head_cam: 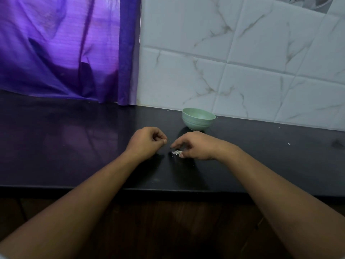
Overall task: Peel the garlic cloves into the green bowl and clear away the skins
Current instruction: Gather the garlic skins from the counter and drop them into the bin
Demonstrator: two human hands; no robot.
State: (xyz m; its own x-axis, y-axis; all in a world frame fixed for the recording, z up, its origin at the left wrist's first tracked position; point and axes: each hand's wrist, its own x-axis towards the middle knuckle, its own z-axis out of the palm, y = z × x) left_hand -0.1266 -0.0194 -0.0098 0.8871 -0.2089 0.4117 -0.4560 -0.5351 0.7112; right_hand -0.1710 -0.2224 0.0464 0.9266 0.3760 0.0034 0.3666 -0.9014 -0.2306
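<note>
We judge peeling done, clearing underway: our right hand (196, 146) thumbs the skins (177, 152), grip unclear; our left hand (147, 141) curls, contents hidden

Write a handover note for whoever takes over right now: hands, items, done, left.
Left hand: fingers curled above the counter; unclear whether it holds anything.
Right hand: fingers spread, thumb touching the small pile of skins.
Green bowl: upright behind the hands; contents hidden.
Done: no unpeeled cloves in view, so peeling looks finished.
Left: gather the pile and stray flecks further right, then clear them.
</note>
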